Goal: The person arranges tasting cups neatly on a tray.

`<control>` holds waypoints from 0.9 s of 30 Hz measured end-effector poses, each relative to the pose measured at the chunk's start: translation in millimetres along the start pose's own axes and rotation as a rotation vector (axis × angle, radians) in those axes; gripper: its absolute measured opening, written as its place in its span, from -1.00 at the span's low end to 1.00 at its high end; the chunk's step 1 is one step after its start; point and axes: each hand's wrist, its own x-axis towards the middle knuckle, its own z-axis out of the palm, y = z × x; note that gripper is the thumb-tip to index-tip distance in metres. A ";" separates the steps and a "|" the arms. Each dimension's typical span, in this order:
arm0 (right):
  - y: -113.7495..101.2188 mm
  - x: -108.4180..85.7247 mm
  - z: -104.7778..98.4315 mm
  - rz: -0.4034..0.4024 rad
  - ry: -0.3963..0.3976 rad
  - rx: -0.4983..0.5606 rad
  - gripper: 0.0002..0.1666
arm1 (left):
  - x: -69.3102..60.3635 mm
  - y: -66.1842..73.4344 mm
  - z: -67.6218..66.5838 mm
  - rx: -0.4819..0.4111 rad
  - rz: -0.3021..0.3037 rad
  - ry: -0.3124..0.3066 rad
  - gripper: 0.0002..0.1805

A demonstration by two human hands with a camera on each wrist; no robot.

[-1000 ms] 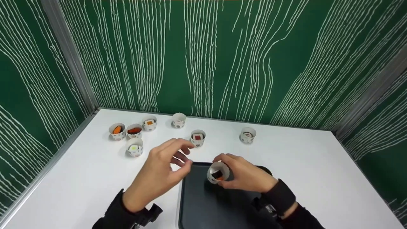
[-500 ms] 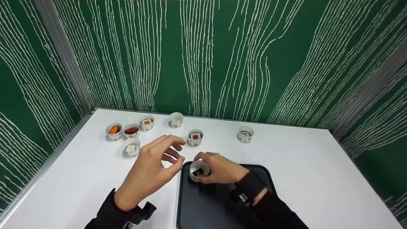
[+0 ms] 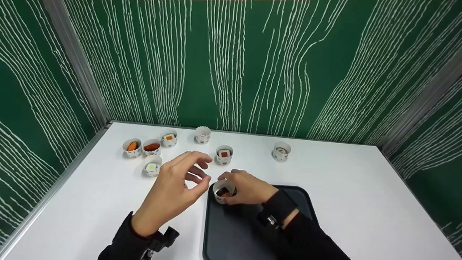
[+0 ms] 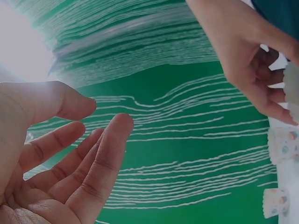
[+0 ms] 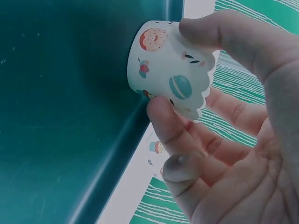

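My right hand grips a white paper baking cup with a scalloped rim and printed sweets. Its thumb and fingers pinch opposite sides. Inside lies a black and orange piece that looks like toy sushi. The cup is upright at the far left corner of a dark tray, its base at the tray's surface. To the left of the tray, my left hand hovers with fingers loosely curved, nothing between thumb and fingertips. The left wrist view shows that gap too, beyond the fingers.
Behind the tray stand a cup with a red-topped white piece, another cup and, farther right, a lone cup. Several filled cups cluster at the left, among them one with an orange piece. A green white-streaked wall bounds the back.
My right hand has carried the cup leftward across the tray to its far left corner. My left hand has drawn slightly left, keeping its curved pose.
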 end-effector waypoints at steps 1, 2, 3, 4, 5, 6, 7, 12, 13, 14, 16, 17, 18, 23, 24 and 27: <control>0.7 -0.3 -0.2 0.001 0.003 -0.002 -0.35 | -0.1 -0.4 0.3 -0.001 0.001 -0.001 -0.65; 1.2 -0.6 -0.4 0.002 0.005 -0.003 -0.36 | -0.2 -0.8 0.5 -0.002 0.001 -0.001 -0.65; 1.8 -0.9 -0.5 0.004 0.008 -0.004 -0.36 | -0.3 -1.1 0.7 -0.003 0.002 -0.001 -0.66; 2.2 -1.2 -0.6 0.004 0.009 -0.004 -0.36 | -0.4 -1.5 1.0 -0.004 0.002 -0.002 -0.66; 2.4 -1.5 -0.7 0.005 0.010 -0.006 -0.36 | -0.6 -1.7 1.0 -0.004 0.002 -0.003 -0.66; 2.6 -1.7 -0.8 0.006 0.010 -0.007 -0.35 | -0.7 -2.1 1.2 -0.003 0.002 -0.004 -0.66; 2.8 -1.9 -0.9 0.008 0.010 -0.009 -0.34 | -0.6 -2.4 1.4 0.000 0.002 -0.005 -0.66; 2.6 -3.2 -1.1 0.010 0.009 -0.011 -0.29 | -0.2 -2.9 1.9 0.008 -0.002 -0.016 -0.66; 2.3 -3.7 -1.4 0.012 0.008 -0.014 -0.28 | -0.1 -2.8 1.9 0.009 -0.003 -0.019 -0.65; 2.1 -4.2 -1.7 0.012 0.007 -0.014 -0.27 | 0.0 -2.8 1.9 0.008 -0.004 -0.021 -0.65; 1.8 -5.2 -2.1 0.015 0.005 -0.018 -0.26 | 0.2 -2.9 2.0 0.010 -0.005 -0.026 -0.65; 1.7 -5.7 -2.4 0.019 0.003 -0.020 -0.25 | 0.3 -3.0 2.0 0.011 -0.006 -0.028 -0.65; 1.2 -6.2 -2.9 0.022 0.002 -0.019 -0.25 | 0.6 -3.2 2.0 0.013 -0.007 -0.030 -0.65; 0.5 -8.3 -4.4 0.040 0.002 -0.020 -0.17 | 1.0 -5.3 3.1 0.013 -0.005 -0.038 -0.64; 0.5 -8.9 -4.6 0.040 0.004 -0.020 -0.16 | 1.1 -5.8 3.3 0.008 -0.005 -0.041 -0.63; 2.4 -11.0 -4.8 0.032 0.016 -0.019 -0.13 | 1.0 -6.8 3.7 -0.001 -0.002 -0.044 -0.62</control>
